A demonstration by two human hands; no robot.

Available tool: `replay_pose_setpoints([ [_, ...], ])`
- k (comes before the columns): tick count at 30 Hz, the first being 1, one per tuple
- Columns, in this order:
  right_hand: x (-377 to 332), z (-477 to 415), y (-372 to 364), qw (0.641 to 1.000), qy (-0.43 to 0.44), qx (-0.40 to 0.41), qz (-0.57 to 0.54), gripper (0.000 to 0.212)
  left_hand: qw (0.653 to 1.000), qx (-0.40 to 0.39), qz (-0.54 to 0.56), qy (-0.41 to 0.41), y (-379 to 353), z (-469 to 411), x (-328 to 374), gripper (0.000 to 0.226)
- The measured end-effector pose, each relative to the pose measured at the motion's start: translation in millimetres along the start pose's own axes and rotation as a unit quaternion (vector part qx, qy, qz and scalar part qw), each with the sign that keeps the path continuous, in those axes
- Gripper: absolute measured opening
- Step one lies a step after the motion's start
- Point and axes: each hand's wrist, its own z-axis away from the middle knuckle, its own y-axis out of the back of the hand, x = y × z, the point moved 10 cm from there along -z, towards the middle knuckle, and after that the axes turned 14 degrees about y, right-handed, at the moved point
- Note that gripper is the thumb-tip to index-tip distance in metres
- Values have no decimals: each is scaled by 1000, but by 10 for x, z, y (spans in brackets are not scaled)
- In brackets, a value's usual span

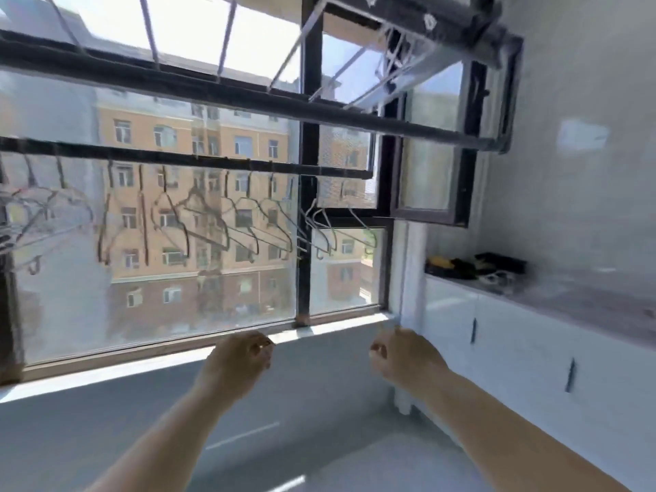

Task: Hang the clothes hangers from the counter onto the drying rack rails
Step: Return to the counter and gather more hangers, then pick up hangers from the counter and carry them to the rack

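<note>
Above the empty, half-curled left grip (241, 356) and right grip (403, 353), most thin wire hangers (204, 227) are judged hung on the dark metal rail (213, 162).

Home laundry balcony — drying rack rails (227, 111) w/ hangers (245, 221), big window (159, 278), white cabinets (514, 335).
</note>
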Motion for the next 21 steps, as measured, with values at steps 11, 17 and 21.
replay_pose_setpoints([
  [11,2621,1718,247,962,-269,39,-15,13,962,-243,-70,-105,-2920,-34,1620,18],
  [17,3879,2107,362,933,-354,53,29,16,944,-302,-21,-129,-4137,-41,2488,30],
  [21,4763,2146,401,911,-407,63,32,18,934,-323,3,-154,-4896,-347,3174,24],
])
